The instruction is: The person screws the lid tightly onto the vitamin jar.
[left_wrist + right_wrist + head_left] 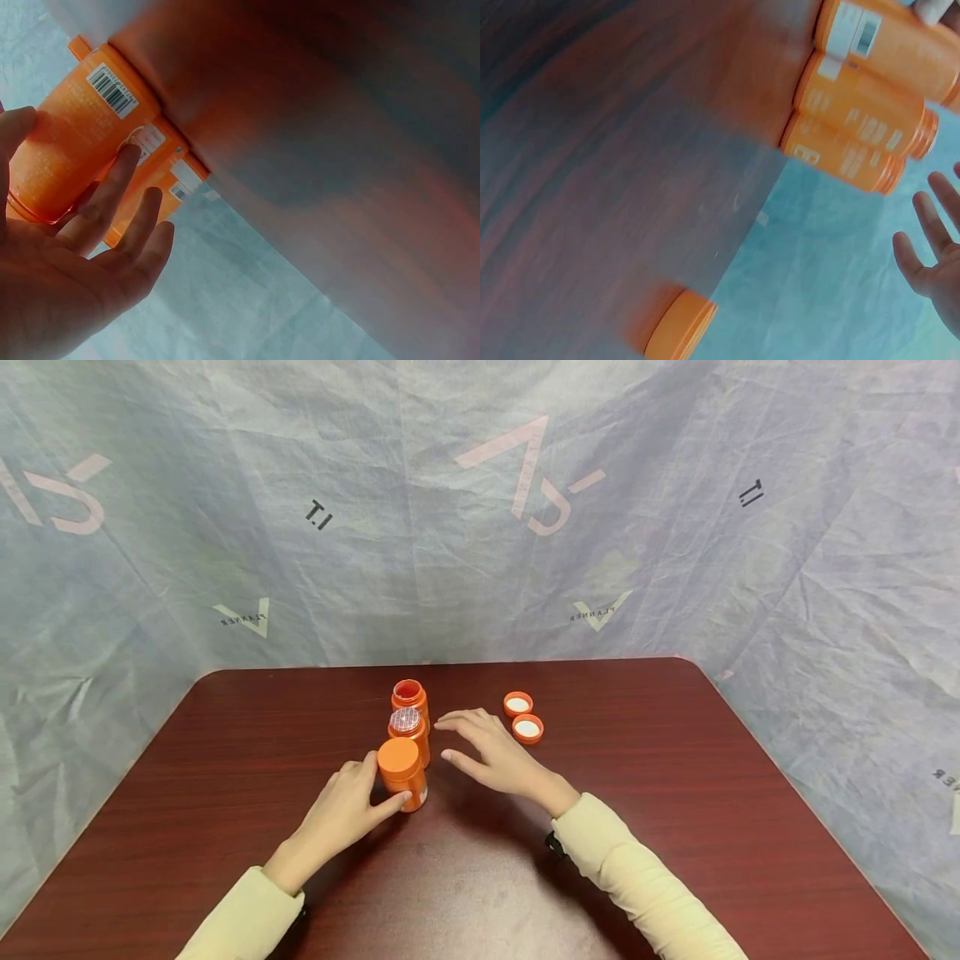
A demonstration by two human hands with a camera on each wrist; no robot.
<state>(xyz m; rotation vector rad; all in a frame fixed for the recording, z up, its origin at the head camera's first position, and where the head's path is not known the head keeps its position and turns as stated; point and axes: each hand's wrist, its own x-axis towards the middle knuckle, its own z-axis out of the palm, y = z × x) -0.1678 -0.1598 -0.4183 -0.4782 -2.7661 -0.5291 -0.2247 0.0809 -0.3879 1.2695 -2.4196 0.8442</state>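
Three orange bottles stand in a row, touching or nearly so. Nearest is a capped bottle; my left hand holds it between thumb and fingers, and its barcode label shows in the left wrist view. Behind it, the middle bottle has no cap and a printed seal over its mouth. The farthest bottle is uncapped, its mouth uncovered. My right hand hovers just right of the row, fingers spread and holding nothing; in the right wrist view a gap separates its fingers from the bottles.
Two orange caps, a far cap and a nearer cap, lie with white insides up beyond my right hand. The dark red-brown table ends at a hanging grey printed cloth at the back and sides.
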